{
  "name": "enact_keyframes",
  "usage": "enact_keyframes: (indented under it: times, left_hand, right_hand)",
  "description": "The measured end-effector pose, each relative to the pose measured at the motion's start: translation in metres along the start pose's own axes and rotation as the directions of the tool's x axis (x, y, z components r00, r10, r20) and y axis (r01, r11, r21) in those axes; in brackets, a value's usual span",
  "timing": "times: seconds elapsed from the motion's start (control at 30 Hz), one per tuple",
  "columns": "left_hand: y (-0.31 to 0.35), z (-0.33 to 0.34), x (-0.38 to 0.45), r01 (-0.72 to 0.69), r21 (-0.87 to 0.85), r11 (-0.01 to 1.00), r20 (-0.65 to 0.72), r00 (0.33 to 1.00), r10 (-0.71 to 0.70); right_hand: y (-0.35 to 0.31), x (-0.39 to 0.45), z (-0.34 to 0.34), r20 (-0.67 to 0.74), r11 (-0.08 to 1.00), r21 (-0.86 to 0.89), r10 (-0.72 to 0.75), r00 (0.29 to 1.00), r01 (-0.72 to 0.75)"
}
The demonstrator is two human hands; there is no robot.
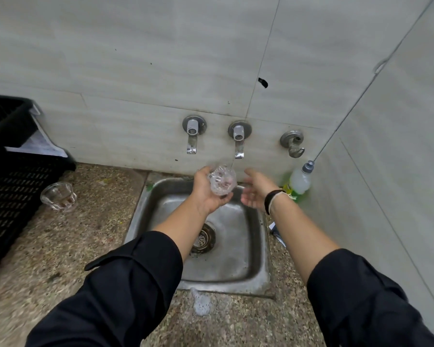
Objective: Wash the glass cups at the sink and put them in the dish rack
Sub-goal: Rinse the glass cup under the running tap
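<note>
My left hand (207,190) grips a clear glass cup (222,181) over the back of the steel sink (236,261). The cup sits right under the middle tap (239,141), and a thin stream of water runs into it. My right hand (254,192) hovers just to the cup's right with its fingers relaxed and spread, holding nothing. A second glass cup (58,196) stands on the speckled counter to the left, beside the black dish rack (13,186).
Another tap (193,136) and a bare wall fitting (293,144) flank the running tap. A soap bottle (300,180) stands in the corner right of the sink. A patch of foam (201,304) lies on the counter in front of the sink. Tiled walls close the back and right.
</note>
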State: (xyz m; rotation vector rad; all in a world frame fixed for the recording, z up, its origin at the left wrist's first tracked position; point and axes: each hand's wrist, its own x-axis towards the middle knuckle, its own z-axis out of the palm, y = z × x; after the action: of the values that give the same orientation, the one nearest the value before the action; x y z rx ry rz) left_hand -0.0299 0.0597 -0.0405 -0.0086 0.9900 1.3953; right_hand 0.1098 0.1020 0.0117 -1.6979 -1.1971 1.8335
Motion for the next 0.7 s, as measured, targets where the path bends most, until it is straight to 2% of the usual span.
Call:
enact_keyframes:
  times: [0.07, 0.1, 0.27, 0.4, 0.47, 0.53, 0.63, 0.7]
  left_hand:
    - [-0.005, 0.000, -0.009, 0.006, -0.017, 1.000, 0.026, 1.000, -0.005]
    - [-0.008, -0.002, -0.010, -0.011, -0.028, 1.000, 0.019, 1.000, 0.011]
    - [-0.015, -0.012, -0.011, -0.107, 0.073, 0.992, -0.060, 0.992, 0.111]
    - [-0.018, -0.021, -0.017, -0.095, 0.118, 0.989, -0.064, 0.993, 0.103]
    - [-0.021, -0.023, -0.017, -0.157, 0.154, 0.976, -0.134, 0.975, 0.178]
    - [-0.023, -0.022, -0.017, -0.171, 0.123, 0.978, -0.205, 0.959, 0.194]
    - [-0.027, -0.020, -0.022, -0.116, 0.096, 0.989, -0.188, 0.973, 0.133]
    - [-0.031, -0.020, -0.026, -0.093, 0.097, 0.991, -0.162, 0.981, 0.108]
  right_hand:
    - [0.010, -0.002, 0.007, 0.230, 0.986, 0.095, 0.114, 0.967, -0.138]
    - [0.012, -0.001, 0.010, 0.274, 0.982, 0.113, 0.114, 0.955, -0.150]
    - [0.013, -0.001, 0.016, 0.280, 0.992, -0.027, 0.130, 0.951, -0.127]
    - [0.008, -0.008, 0.007, 0.377, 0.987, -0.040, 0.162, 0.912, -0.158]
    - [0.006, -0.011, 0.006, 0.381, 0.991, -0.057, 0.131, 0.915, -0.118]
    - [0.004, -0.017, 0.008, 0.336, 0.996, -0.085, 0.064, 0.940, -0.037]
    - [-0.001, -0.031, 0.016, 0.211, 0.965, -0.208, -0.112, 0.971, 0.157]
    - [-0.005, -0.036, 0.020, 0.200, 0.895, -0.338, -0.236, 0.951, 0.293]
